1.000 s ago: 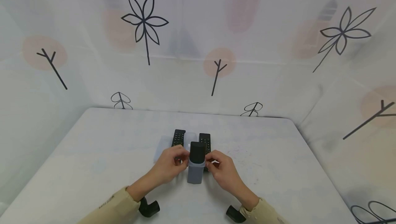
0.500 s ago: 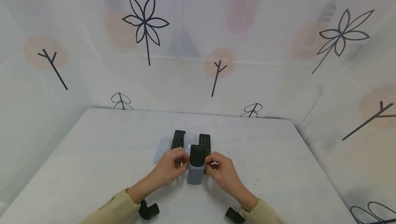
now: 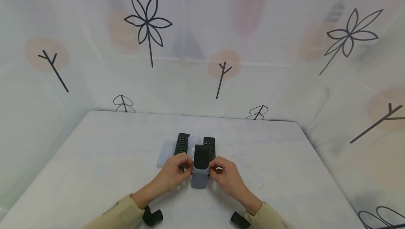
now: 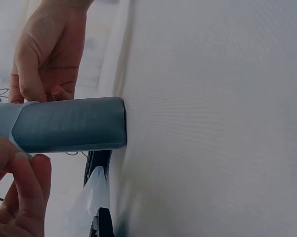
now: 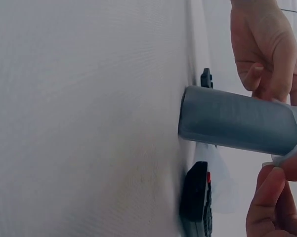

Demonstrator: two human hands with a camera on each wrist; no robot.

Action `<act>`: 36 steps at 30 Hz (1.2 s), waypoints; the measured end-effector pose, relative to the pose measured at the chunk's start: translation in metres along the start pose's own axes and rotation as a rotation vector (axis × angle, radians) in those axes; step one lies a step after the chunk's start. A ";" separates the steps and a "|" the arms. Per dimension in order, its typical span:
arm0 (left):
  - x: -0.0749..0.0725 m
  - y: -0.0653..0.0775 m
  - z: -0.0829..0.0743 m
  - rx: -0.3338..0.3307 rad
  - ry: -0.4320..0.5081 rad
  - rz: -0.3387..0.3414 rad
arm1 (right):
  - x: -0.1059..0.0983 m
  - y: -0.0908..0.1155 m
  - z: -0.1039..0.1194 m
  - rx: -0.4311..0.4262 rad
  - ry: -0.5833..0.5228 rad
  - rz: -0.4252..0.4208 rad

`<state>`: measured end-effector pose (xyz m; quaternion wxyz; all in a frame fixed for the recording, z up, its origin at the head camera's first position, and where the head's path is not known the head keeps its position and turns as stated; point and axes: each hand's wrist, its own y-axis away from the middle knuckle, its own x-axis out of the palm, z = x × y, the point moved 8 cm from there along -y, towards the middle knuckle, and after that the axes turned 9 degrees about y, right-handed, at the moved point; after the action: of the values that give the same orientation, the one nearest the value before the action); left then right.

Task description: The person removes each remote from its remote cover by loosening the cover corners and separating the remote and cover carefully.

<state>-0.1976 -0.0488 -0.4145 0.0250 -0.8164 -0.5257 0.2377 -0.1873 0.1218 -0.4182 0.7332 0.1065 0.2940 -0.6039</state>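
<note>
A black remote control (image 3: 201, 157) stands on end, its lower part inside a translucent grey-blue sleeve cover (image 3: 199, 180). My left hand (image 3: 173, 172) pinches the cover's rim at the left side between thumb and fingertips. On the opposite side my right hand (image 3: 227, 175) pinches the same rim. In the left wrist view the covered end (image 4: 69, 126) reaches right to the table, and a paler band of the cover (image 4: 2, 121) lies at the fingertips. The right wrist view shows the sleeved remote (image 5: 237, 121) leaning slightly.
Behind the hands lie a black remote (image 3: 181, 144) on the left and another remote (image 3: 210, 146) on the right. Between them is a clear plastic sleeve (image 3: 194, 144); a flat translucent piece (image 3: 165, 153) lies farther left. Dark tube-shaped pieces (image 3: 153, 217) sit by both cuffs.
Both hands have moved slightly down along the remote with the cover's rim. The remote's top dipped toward me, then rose back. The remotes behind have stayed in place.
</note>
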 end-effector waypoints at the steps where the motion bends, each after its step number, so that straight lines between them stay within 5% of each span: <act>1: 0.000 0.000 0.000 -0.003 0.002 0.000 | 0.000 0.000 0.000 -0.003 0.001 0.002; 36: 0.016 0.010 0.019 0.035 -0.135 -0.010 | 0.017 0.004 -0.018 -0.044 0.093 0.043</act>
<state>-0.1920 -0.0429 -0.4403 0.0049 -0.7953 -0.5262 0.3010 -0.1873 0.1185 -0.4429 0.7338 0.1247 0.3383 -0.5757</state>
